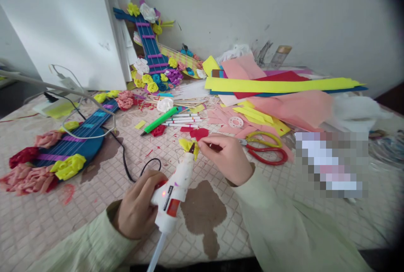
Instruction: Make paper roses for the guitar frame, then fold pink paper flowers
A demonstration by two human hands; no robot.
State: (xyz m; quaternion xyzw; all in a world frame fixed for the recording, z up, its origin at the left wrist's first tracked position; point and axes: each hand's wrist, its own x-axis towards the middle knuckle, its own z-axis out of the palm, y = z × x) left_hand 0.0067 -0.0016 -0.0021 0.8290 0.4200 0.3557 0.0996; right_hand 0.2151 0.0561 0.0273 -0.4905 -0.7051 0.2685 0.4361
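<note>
White plastic makes up most of the hot-glue gun (172, 194), whose handle the left hand (139, 202) wraps firmly. Its long axis runs from near to far, leaning right, with a translucent glue stick (157, 253) out of the near end and the dark nozzle at the far end. That tip overlaps a yellow crepe-paper piece (186, 143) in the view; whether they touch, I cannot tell. The piece lies far and right of the left hand and just left of the right hand (229, 156), which is nearer and pinches its right edge between narrowed fingertips above the desk (233, 225). Red crepe paper (199, 133) lies just beyond, the scissors (267, 148) right of the right hand, and a blue paper guitar (90, 141) well to the left
</note>
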